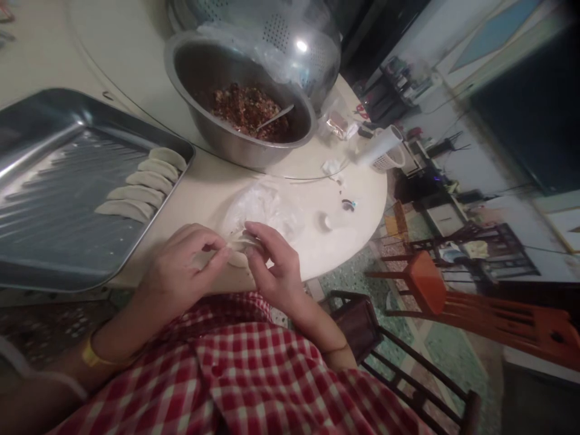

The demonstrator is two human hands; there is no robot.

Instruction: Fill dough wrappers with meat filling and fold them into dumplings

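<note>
Near the table's front edge, my left hand (179,263) and my right hand (278,266) meet over a pale dumpling (243,239). Both hands pinch its dough between thumb and fingers, and the fingers partly cover it. Just below it shows a round pale piece of dough (238,260), partly hidden. A crumpled clear plastic bag (267,208) lies right behind my hands. To the left, several folded dumplings (147,181) form a row along the right side of a metal tray (181,148).
Behind the bag stands a steel bowl (240,154) of minced filling (247,109) with a spoon in it. A perforated colander (312,54) is beyond. A white basket (394,157) and a small white cup-like item (325,222) are to the right. Chairs (426,281) stand past the edge.
</note>
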